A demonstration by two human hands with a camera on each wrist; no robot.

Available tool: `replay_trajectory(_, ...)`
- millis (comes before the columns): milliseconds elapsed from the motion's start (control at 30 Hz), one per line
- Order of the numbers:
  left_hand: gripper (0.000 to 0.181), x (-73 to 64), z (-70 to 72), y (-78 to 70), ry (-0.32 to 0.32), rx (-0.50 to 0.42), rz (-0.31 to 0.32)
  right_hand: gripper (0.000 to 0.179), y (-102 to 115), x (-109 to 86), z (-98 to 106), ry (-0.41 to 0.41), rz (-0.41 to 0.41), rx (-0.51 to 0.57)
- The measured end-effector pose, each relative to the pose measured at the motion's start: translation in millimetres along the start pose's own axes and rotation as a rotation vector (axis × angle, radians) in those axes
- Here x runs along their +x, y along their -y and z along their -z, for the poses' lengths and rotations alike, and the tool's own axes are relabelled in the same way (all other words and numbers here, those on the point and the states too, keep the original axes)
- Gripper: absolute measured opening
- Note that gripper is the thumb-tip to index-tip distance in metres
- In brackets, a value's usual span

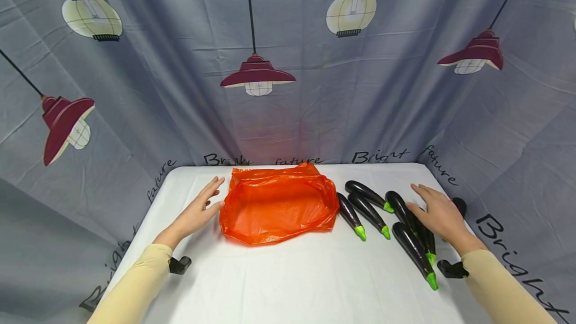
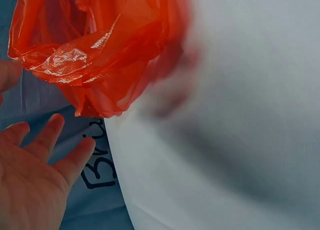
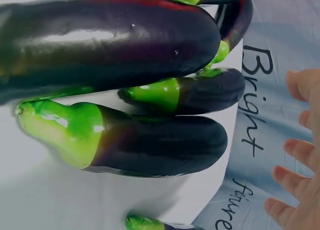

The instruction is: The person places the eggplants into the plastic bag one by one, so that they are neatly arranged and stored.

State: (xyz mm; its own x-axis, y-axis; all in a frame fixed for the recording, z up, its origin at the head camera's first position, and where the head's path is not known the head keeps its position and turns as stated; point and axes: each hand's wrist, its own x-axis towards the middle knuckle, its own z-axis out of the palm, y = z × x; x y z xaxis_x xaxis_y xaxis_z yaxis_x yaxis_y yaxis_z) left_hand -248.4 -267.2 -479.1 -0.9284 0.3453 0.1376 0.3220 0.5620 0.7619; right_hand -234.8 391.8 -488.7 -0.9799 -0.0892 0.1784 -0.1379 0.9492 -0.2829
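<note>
Orange plastic gapes on a white worktop: a thin, crinkled bag lies between a person's two hands, close to the left and well apart from the right, its mouth wide. The left hand reaches in at the bag's near edge with fingers extended and apart, gripping nothing; whether its thumb touches the plastic cannot be told. Across the worktop, at least seven glossy eggplants lie around the right hand and between it and the bag, one of them right at the bag's edge. The right hand hovers over the cluster, fingers spread and holding nothing. For a sure pick-up, it would do well to curl round the thick middle of the eggplant just on its near side, which seems better exposed than those crowded under the palm; the slick skins look liable to slide or roll. The left hand might best pinch only the bag's rim, keeping the limp plastic spread without tugging it. Farther out, pale sleeves run back from both wrists, and beyond the hands hangs a grey-blue curtain printed with lamps.
</note>
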Motion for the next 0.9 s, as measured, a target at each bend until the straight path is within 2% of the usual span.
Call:
replay_trajectory(100,0.056,2.1,0.2,-1.2,-0.006,-0.079,-0.002,0.069,0,-2.2,1,-0.012,-0.014,0.025)
replay_trajectory(167,0.049,3.3,0.5,-2.2,0.002,-0.117,0.022,0.067,-1,-3.6,2,-0.012,-0.024,0.052)
replay_trajectory(367,0.042,7.5,-0.9,-1.3,0.07,-0.173,0.079,0.066,-9,-7.4,4,0.011,-0.049,0.14)
replay_trajectory(600,0.044,12.8,-4.4,-2.4,0.149,-0.161,0.114,0.066,-21,-7.0,10,0.032,-0.109,0.19)
replay_trajectory(900,0.05,16.2,-9.8,-2.9,0.175,-0.135,0.116,0.063,-34,-12.3,15,0.019,-0.189,0.227)
